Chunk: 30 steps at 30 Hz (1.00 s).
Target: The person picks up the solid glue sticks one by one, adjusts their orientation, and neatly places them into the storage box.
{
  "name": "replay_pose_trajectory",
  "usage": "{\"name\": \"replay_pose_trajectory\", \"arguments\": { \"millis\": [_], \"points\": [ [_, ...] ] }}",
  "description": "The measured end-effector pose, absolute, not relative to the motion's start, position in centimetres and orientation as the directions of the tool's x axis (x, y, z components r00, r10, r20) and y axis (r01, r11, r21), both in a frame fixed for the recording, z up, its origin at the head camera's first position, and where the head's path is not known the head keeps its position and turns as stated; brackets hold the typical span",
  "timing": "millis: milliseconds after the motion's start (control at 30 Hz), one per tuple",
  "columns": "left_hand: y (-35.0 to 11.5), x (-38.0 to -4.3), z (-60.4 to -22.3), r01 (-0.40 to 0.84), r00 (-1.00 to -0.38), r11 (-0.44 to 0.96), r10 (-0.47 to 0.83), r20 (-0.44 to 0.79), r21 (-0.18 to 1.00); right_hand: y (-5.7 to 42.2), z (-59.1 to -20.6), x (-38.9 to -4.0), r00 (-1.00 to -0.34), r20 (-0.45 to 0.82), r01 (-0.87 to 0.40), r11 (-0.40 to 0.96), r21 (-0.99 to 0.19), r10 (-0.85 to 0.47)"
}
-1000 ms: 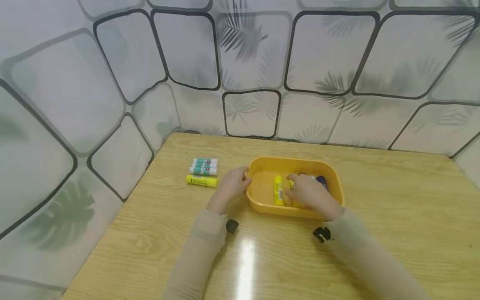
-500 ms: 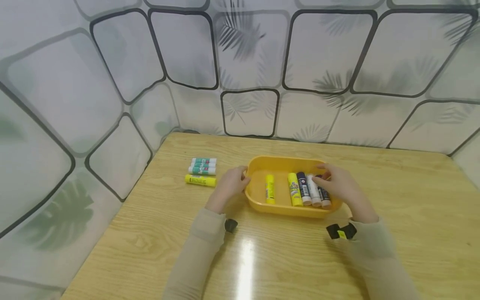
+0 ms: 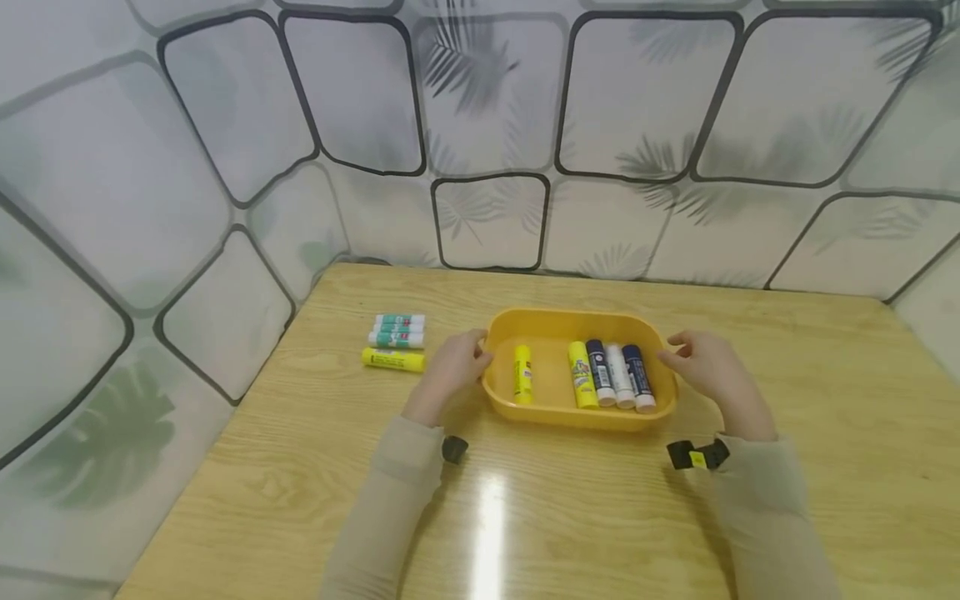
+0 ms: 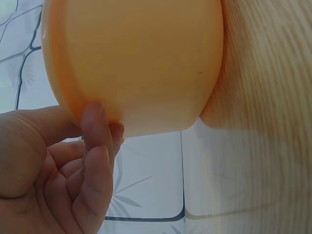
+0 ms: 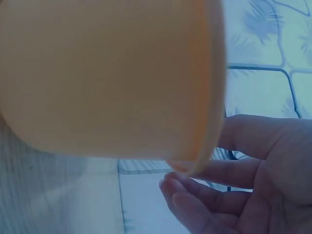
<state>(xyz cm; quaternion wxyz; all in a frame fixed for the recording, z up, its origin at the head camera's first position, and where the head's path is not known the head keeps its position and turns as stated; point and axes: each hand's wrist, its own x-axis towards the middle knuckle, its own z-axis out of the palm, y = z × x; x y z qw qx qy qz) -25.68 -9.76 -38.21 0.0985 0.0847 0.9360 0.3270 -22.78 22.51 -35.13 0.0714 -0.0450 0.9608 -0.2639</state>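
A yellow plastic tray [image 3: 547, 414] rests on the table in the head view. My left hand [image 3: 453, 371] grips its left rim; in the left wrist view the fingertips [image 4: 93, 117] lie against the outer wall. At the right rim, my right hand [image 3: 716, 375] pinches the edge, thumb and fingers on either side in the right wrist view. One yellow glue stick [image 3: 522, 375] lies apart on the tray's left side. Toward the right, another yellow glue stick [image 3: 582, 375], a navy one [image 3: 600, 371], a white one [image 3: 620, 377] and a second navy one [image 3: 639, 377] lie side by side.
Left of the tray, several green-and-white glue sticks [image 3: 397, 331] lie in a row on the wooden table [image 3: 570, 508]. A yellow glue stick [image 3: 393, 360] lies just in front of them, near my left hand. A patterned wall covering [image 3: 487, 221] closes off the back.
My right hand has left the glue sticks inside the tray and moved right to the tray's right rim. The lone yellow glue stick has shifted left in the tray. My left hand stays at its rim.
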Motion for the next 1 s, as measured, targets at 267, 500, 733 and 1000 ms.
{"name": "replay_pose_trajectory", "arguments": {
  "millis": [267, 500, 733, 1000],
  "points": [
    [-9.8, -25.8, -38.2, 0.112, -0.964, 0.771, 0.237, -0.119, 0.627, 22.6, -36.1, -23.2, -0.975, -0.183, 0.007, 0.811, -0.585, -0.124],
    [-9.9, -25.8, -38.2, 0.102, -0.965, 0.767, 0.231, -0.124, 0.634, 22.4, -36.8, -23.5, -0.971, -0.189, -0.007, 0.809, -0.588, -0.146],
    [-10.1, -25.7, -38.3, 0.109, -0.968, 0.78, 0.225, -0.113, 0.617, 22.2, -37.4, -23.5, -0.977, -0.158, -0.028, 0.816, -0.577, -0.145],
    [-10.0, -25.8, -38.3, 0.119, -0.965, 0.78, 0.236, -0.112, 0.614, 22.2, -38.3, -23.6, -0.986, -0.098, -0.057, 0.819, -0.571, -0.137]
  ]
}}
